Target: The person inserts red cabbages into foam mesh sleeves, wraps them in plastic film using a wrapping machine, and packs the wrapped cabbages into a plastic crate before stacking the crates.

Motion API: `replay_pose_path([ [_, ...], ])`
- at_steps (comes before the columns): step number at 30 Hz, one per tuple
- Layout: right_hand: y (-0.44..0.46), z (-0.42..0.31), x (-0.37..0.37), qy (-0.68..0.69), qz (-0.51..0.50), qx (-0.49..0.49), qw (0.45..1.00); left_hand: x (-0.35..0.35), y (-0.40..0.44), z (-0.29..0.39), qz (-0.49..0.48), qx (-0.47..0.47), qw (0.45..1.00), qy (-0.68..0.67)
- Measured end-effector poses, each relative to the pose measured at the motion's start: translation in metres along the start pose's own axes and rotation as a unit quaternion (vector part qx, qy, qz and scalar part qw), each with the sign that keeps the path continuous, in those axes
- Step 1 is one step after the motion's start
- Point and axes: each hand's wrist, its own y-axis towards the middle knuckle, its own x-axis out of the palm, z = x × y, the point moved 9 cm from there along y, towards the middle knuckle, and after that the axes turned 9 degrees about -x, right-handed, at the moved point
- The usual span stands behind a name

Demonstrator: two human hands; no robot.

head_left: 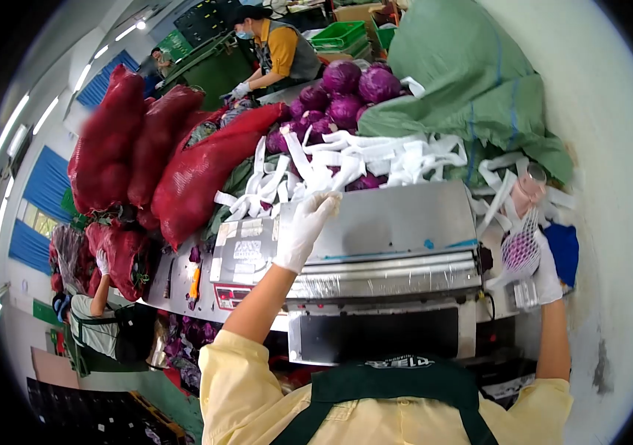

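Observation:
My left hand [306, 228], in a white glove, is over the left part of the metal wrapping machine [398, 215]. Its fingers are pinched together at the machine's back edge; a small pale bit at the tips is too unclear to name. At the right end of the machine, my right hand [548, 271], also gloved, is against a purple cabbage in a white foam net [521, 251]. The fingers are partly hidden behind the net and seem wrapped round it. A pinkish clear cylinder [528, 184] stands just beyond the netted cabbage.
White foam nets [420, 157] lie heaped behind the machine, with loose purple cabbages [342, 78] further back. Red mesh sacks [198, 178] stand left, beside an orange-handled cutter [195, 282]. A green sack [472, 81] leans by the right wall. Two co-workers [283, 52] work nearby, back and left.

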Motion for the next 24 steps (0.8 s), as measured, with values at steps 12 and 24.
replay_pose_path([
  [12, 0.057, 0.043, 0.021, -0.673, 0.042, -0.213, 0.706, 0.01, 0.254, 0.052, 0.19, 0.124, 0.923, 0.311],
  [24, 0.098, -0.011, 0.031, -0.626, 0.047, -0.284, 0.725, 0.165, 0.347, 0.151, 0.361, 0.273, 0.668, 0.591],
])
